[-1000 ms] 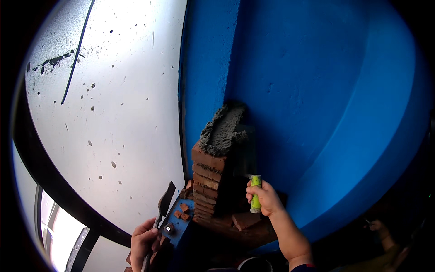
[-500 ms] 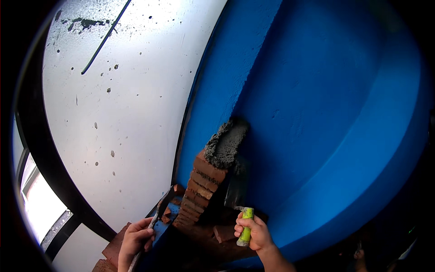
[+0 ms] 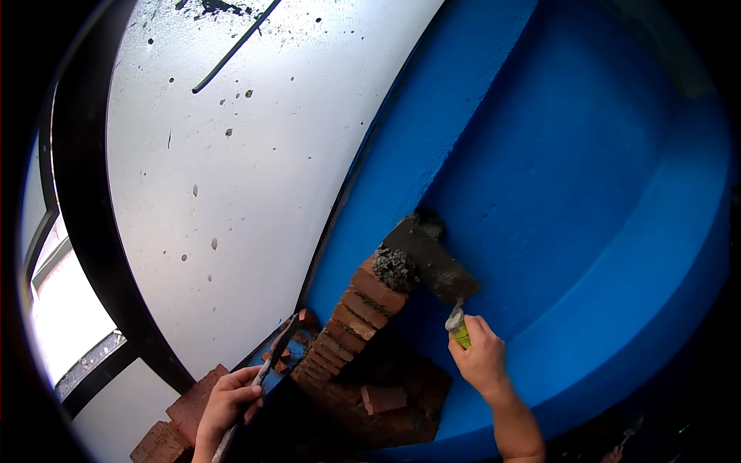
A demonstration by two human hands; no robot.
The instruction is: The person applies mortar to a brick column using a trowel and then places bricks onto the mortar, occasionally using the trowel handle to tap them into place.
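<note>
My right hand [image 3: 478, 353] is closed on the yellow-green handle of a trowel [image 3: 431, 255]. The trowel's flat blade lies over grey mortar [image 3: 395, 269] on top of a stepped stack of red bricks [image 3: 359, 312], against a blue wall. At the lower left, my left hand [image 3: 231, 405] grips a long, dark, narrow metal tool [image 3: 279, 343]. Its tip points up toward the brick stack.
A white, splattered board [image 3: 231, 201] with dark framing stands at the left. The blue wall [image 3: 556, 170] fills the right. More bricks [image 3: 197, 401] lie lower left, broken pieces [image 3: 275, 356] on a blue ledge, and a loose brick [image 3: 384, 399] below the stack.
My right hand has swung the trowel blade up and onto the mortar on the stack. The view has tilted, shifting the bricks and board. My left hand still holds its tool.
</note>
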